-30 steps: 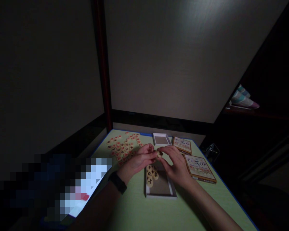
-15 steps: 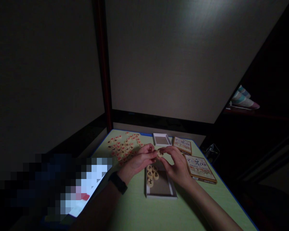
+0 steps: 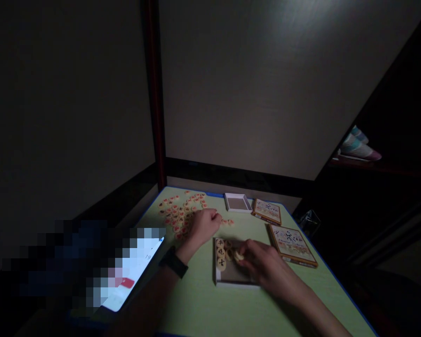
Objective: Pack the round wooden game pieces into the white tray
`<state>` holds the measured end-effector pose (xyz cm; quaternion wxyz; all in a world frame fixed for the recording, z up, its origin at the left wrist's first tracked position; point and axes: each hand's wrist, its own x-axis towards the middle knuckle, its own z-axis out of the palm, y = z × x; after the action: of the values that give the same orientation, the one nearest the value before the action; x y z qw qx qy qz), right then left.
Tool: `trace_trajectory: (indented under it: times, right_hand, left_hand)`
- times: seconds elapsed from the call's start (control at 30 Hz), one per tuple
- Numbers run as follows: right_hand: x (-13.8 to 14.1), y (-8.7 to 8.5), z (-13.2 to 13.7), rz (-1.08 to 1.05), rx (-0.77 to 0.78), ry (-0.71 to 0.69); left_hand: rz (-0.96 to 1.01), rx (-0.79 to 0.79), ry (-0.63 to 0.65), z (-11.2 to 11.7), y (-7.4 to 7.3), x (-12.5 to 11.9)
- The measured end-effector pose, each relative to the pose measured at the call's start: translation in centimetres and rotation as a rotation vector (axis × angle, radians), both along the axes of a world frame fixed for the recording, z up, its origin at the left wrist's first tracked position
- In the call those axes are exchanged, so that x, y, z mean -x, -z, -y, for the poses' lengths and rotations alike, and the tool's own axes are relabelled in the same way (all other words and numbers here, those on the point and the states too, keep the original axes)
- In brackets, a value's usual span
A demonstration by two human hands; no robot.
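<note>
My right hand (image 3: 266,262) pinches a round, pale xiangqi piece (image 3: 237,255) over a shallow white-edged box tray (image 3: 233,283). Several pieces with black characters (image 3: 221,263) lie along the tray's left side, face up. To the upper left, my left hand (image 3: 204,226) is curled, with a dark watch (image 3: 175,263) on its wrist. Its fingers are closed, and whatever they may hold is hidden. This hand is beside a loose spread of red and black xiangqi pieces (image 3: 177,216) and covers some of them.
A second box tray (image 3: 238,203) lies at the back of the green table (image 3: 196,299). Two printed game-box lids (image 3: 266,211) (image 3: 293,245) lie along the right side. A lit screen (image 3: 126,276), partly pixelated, is at the left edge. Walls rise behind the table.
My hands have parted from around one piece. The right brought it down into the tray area; the left moved left toward the loose pieces and curled.
</note>
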<state>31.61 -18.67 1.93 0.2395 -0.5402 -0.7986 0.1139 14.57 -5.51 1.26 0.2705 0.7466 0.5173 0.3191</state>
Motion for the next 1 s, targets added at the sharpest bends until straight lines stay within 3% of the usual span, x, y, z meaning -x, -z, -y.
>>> trace_trajectory:
  times: [0.1,0.27,0.53,1.0]
  right_hand:
    - [0.7,1.6,1.0,0.095,0.101,0.024]
    - [1.8,2.4,0.7,0.138,0.127,0.068]
    - [2.3,2.0,0.0,0.136,0.188,0.076]
    - [2.2,2.9,-0.3,0.059,0.098,0.047]
  left_hand:
    - [-0.346,-0.163,-0.065,1.1,-0.6,0.1]
    - [-0.572,-0.201,0.003,2.2,-0.8,-0.1]
    - [-0.542,-0.184,-0.007,1.9,-0.1,-0.2]
    - [-0.544,-0.203,0.031,2.0,-0.1,-0.2]
